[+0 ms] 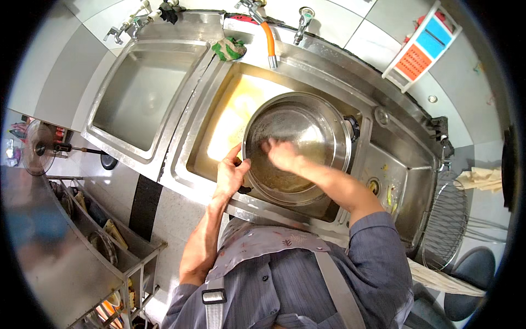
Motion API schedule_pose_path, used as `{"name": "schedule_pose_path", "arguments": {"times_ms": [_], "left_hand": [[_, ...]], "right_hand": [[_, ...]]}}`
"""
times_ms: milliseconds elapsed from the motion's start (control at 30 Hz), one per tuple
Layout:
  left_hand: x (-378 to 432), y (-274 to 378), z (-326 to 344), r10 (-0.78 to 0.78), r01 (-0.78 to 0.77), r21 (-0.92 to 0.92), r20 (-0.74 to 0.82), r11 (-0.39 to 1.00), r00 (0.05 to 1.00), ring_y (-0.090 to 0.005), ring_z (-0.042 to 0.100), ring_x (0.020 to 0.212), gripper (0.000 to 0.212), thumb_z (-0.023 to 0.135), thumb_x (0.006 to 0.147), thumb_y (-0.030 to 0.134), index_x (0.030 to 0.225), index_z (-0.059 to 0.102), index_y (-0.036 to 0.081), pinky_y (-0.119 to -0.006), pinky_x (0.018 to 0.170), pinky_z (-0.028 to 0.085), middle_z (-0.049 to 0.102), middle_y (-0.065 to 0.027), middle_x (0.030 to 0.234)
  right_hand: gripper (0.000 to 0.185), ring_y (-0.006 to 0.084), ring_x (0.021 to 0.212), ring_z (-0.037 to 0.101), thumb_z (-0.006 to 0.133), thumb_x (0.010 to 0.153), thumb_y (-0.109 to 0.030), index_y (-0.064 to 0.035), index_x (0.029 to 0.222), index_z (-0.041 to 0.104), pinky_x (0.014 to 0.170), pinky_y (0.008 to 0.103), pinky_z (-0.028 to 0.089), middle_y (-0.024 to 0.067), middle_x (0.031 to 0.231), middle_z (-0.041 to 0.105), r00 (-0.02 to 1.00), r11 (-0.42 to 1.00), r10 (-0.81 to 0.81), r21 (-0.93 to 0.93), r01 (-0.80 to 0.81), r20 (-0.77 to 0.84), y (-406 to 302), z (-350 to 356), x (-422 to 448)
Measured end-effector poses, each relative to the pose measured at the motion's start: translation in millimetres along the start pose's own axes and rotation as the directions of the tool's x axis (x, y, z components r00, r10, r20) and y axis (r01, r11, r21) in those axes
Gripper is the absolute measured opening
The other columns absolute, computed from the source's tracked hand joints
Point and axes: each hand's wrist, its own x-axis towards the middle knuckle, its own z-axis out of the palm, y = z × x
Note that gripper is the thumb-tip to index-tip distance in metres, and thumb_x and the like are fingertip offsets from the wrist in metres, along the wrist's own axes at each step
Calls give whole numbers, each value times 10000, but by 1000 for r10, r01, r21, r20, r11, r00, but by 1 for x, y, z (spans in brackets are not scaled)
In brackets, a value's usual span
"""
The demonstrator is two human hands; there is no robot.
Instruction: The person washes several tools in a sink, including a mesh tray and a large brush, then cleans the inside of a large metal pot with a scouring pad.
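Observation:
A large stainless-steel pot (316, 127) with black side handles sits in the middle sink basin (201, 135), its mouth facing up toward me. My left hand (232, 170) grips the pot's left rim, thumb and fingers on either side of the edge. Inside the pot is my right hand (283, 155), blurred and low against the inner surface; whether it holds a scrubber or anything else cannot be made out. The lower part of the pot's interior looks brownish and wet. Cloudy yellowish water (230, 119) fills the basin around the pot.
Left lies a second basin (135, 98) with greyish water; right, a basin (394, 177) holds food scraps near its drain. A green-and-grey cloth (229, 48) rests behind, beside an orange-hosed faucet (269, 39). A wire basket (446, 226) stands far right, a steel table (53, 246) lower left.

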Motion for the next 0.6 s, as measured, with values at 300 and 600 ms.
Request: {"name": "schedule_pose_path", "arguments": {"times_ms": [300,600], "left_hand": [[6,-1,5,-45,45,10,16,999,999,-65,474,453,491,627,875,115,1365,590,102,-238,418,395,592,-6,658],[7,-8,8,-71,72,-6,105,997,992,-79,467,451,456,644,887,133,1318,588,-3,-241,414,392,553,-11,676]], "right_hand": [[532,214,740,663,487,939,-78,105,1414,334,491,322,530,289,1278,554,993,965,-2,-259,33,118,12,25,-58],[567,253,717,698,535,899,-118,162,1366,375,518,378,557,319,1132,634,979,984,123,-152,-98,165,62,-2,-58]]}}
